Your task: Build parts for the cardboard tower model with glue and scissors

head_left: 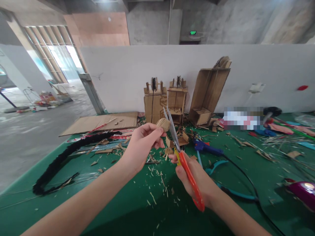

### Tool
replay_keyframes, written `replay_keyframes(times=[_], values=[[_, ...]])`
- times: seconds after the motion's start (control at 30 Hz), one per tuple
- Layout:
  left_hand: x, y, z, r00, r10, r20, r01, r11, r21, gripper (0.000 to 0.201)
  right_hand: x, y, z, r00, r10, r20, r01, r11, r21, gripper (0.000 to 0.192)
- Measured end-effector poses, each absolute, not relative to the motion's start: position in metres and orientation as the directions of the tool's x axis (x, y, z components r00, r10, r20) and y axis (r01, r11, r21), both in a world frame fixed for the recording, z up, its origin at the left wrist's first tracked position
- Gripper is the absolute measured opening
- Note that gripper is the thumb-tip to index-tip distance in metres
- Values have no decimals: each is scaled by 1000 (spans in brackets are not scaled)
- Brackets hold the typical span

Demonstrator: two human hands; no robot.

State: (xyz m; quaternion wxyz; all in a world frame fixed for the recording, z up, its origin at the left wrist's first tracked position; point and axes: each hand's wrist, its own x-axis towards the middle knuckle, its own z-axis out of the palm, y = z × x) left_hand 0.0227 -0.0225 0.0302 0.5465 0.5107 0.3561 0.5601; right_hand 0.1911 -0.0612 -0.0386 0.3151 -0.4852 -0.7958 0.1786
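My left hand (pixel 142 144) pinches a small round piece of cardboard (pixel 163 124) above the green table (pixel 137 209). My right hand (pixel 197 178) grips orange-handled scissors (pixel 183 162). Their metal blades point up and away, and they are open against the right edge of the cardboard piece. Small cardboard scraps (pixel 161 183) lie scattered on the table under my hands.
Cardboard constructions (pixel 155 104) and an open cardboard box (pixel 208 95) stand against the white wall. A blue glue gun (pixel 208 149) with a black cable lies right of the scissors. A black fuzzy cord (pixel 66 154) curves at left. A purple object (pixel 304 193) sits at far right.
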Motion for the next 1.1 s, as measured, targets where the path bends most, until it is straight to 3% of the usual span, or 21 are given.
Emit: replay_keyframes(times=[0.2,0.43,0.63,0.87,1.1], values=[[22,-23,30,117,972,202,-268,-165,949,16,191,-61,-38,-335,879,339,680,475,-558,36],[21,-23,31,135,977,165,-276,-123,953,17,188,-56,-31,-252,931,265,748,361,-558,39],[19,-20,31,120,980,157,-295,-116,948,13,191,-54,-32,-258,915,310,810,380,-447,44],[17,-20,34,103,976,190,-288,-154,945,16,193,-53,-39,-350,864,361,685,499,-531,38],[17,-21,33,128,974,188,-287,-145,947,16,192,-56,-40,-348,870,349,674,491,-553,35]])
